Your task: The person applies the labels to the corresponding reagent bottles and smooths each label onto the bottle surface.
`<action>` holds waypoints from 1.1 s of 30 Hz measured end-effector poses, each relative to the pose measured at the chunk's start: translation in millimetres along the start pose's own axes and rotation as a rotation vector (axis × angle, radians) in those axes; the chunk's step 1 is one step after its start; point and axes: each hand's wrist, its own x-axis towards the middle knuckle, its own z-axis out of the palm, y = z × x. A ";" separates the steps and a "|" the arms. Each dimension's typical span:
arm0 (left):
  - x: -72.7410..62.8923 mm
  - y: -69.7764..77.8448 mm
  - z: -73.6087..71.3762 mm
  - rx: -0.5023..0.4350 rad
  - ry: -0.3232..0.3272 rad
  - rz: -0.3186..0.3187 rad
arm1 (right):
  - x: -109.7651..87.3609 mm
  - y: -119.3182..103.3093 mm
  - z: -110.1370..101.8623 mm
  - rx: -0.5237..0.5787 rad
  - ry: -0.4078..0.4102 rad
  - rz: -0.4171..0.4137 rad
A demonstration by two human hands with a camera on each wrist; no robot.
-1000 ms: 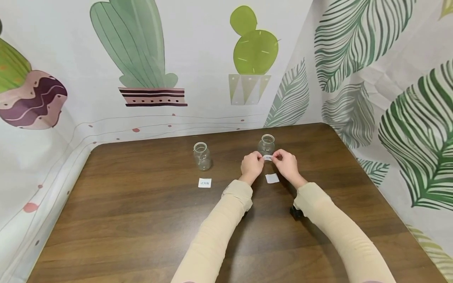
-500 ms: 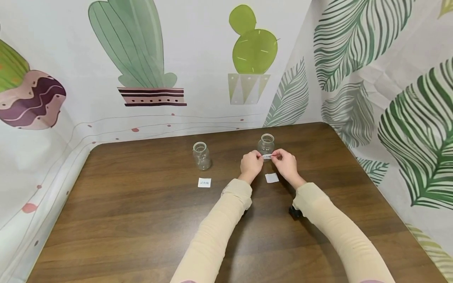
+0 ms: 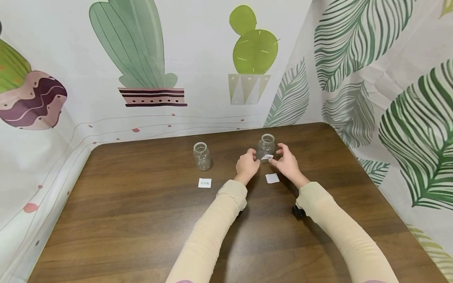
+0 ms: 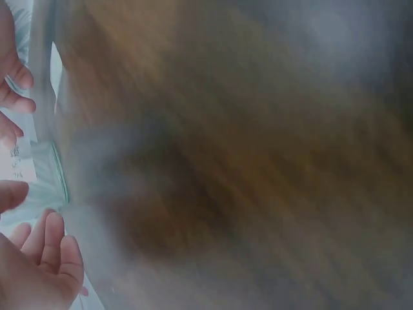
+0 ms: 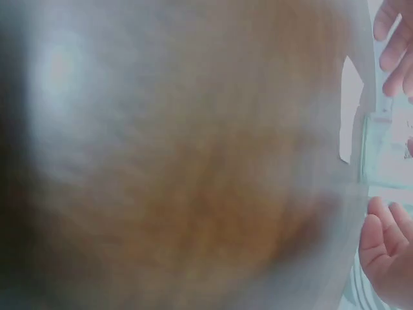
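Note:
A clear glass jar point(image 3: 266, 147) stands upright at the back right of the table, a white label point(image 3: 267, 157) with printed characters sitting slantwise across its lower front. Left of the jar is my left hand point(image 3: 247, 164), fingers parted from its thumb, the thumb close to the label's left end. My right hand point(image 3: 286, 162) flanks the other side, thumb at the label's right end and fingers relaxed beside the glass. The left wrist view shows the label point(image 4: 16, 165) on the jar between both hands. Neither hand pinches anything.
A small blank white paper point(image 3: 272, 178) lies in front of this jar. Farther left stands a second glass jar point(image 3: 202, 156), with another printed label point(image 3: 205, 183) before it on the brown wooden table point(image 3: 141, 220). Patterned cloth hangs behind and at the sides.
Both hands have let go of the label's ends and spread apart, the left moving slightly left. The label, earlier held between them, now sits slanted on the jar's front.

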 end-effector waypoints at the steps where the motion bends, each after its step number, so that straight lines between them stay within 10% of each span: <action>1: 1.0 -1.0 -0.8 0.000 -0.001 0.009 | 1.5 0.1 -0.6 0.000 -0.015 -0.001; 10: 11.4 -2.4 -1.8 0.023 -0.065 0.192 | 13.4 -3.8 -5.3 -0.030 -0.104 -0.067; 25: 16.2 5.3 -1.1 0.034 0.001 0.176 | 20.9 -0.8 -2.9 -0.112 -0.083 -0.098; 33: 14.3 3.5 11.9 0.185 0.037 0.237 | 22.2 -1.0 -1.9 -0.203 -0.082 -0.130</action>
